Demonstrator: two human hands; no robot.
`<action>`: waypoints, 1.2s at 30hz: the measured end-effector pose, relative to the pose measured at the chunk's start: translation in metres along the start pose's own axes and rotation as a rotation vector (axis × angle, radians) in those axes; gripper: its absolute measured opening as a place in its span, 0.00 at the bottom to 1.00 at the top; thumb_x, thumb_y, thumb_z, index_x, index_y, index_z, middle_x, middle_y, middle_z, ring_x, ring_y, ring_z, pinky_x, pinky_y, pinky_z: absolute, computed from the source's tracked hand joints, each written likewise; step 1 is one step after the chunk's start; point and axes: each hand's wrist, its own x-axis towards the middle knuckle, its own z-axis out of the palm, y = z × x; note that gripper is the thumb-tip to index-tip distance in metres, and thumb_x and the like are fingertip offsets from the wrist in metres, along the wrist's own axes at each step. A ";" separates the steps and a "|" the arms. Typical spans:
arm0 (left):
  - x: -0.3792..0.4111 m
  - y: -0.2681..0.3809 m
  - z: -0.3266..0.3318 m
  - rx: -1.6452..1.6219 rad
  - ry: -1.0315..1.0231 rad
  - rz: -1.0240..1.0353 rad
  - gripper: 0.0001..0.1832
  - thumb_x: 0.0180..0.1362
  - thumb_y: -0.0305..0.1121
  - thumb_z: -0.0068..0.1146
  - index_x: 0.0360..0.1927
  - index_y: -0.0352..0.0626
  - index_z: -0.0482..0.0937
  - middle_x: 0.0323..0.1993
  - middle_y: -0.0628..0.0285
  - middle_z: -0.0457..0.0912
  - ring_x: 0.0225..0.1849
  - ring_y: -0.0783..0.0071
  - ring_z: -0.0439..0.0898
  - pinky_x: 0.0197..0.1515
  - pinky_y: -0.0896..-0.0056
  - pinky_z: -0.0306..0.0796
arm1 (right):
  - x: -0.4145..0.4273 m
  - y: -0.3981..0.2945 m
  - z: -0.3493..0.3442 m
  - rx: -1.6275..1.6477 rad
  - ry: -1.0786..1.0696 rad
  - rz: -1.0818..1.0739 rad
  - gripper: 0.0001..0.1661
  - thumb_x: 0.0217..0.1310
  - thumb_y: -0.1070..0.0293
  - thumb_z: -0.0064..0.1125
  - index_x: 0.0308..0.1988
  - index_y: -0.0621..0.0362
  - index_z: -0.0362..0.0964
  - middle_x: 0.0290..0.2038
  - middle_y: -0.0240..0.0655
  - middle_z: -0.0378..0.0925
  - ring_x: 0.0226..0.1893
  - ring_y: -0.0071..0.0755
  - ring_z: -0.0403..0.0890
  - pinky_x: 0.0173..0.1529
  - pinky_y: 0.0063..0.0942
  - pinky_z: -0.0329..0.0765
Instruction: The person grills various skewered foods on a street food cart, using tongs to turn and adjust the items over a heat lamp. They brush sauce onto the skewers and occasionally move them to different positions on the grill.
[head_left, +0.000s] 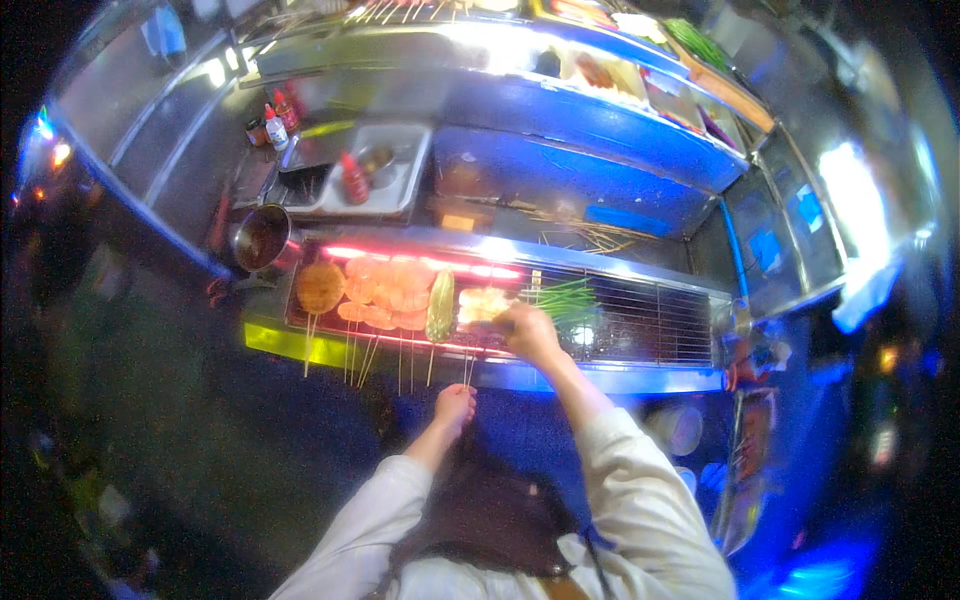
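Note:
My left hand grips the lower ends of thin wooden skewers in front of the grill. Those skewers lead up to pale, yellowish pieces of food on the grill's wire rack. Over the right edge of this food is my right hand, its fingers bent down; whether they pinch anything is hidden. Left of it lie a long green skewered vegetable, several pinkish round slices on skewers and a round brown skewered piece. Thin green stalks lie just right of my right hand.
A metal pot stands at the grill's left end. Behind are a white tray with a red squeeze bottle, more bottles and loose skewers. A raised metal shelf runs across the back, with food above.

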 end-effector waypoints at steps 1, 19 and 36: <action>-0.003 -0.001 0.001 -0.007 -0.015 0.013 0.08 0.62 0.30 0.42 0.32 0.44 0.74 0.18 0.67 0.70 0.15 0.79 0.67 0.14 0.78 0.60 | -0.002 0.004 0.001 0.012 0.048 0.072 0.10 0.46 0.74 0.57 0.32 0.49 0.80 0.31 0.39 0.77 0.32 0.45 0.79 0.39 0.37 0.76; -0.104 0.099 -0.108 0.807 0.568 0.928 0.10 0.58 0.31 0.46 0.40 0.42 0.76 0.30 0.56 0.79 0.28 0.61 0.79 0.30 0.61 0.72 | 0.036 0.002 -0.126 1.262 0.658 0.421 0.13 0.56 0.72 0.61 0.42 0.66 0.73 0.33 0.37 0.77 0.28 0.26 0.77 0.37 0.23 0.78; -0.002 0.030 -0.210 0.528 0.118 0.491 0.12 0.57 0.38 0.49 0.40 0.45 0.79 0.37 0.51 0.81 0.40 0.50 0.79 0.42 0.54 0.72 | 0.366 -0.264 0.254 0.127 0.019 -0.031 0.12 0.47 0.61 0.63 0.36 0.48 0.81 0.32 0.45 0.80 0.33 0.44 0.82 0.40 0.34 0.76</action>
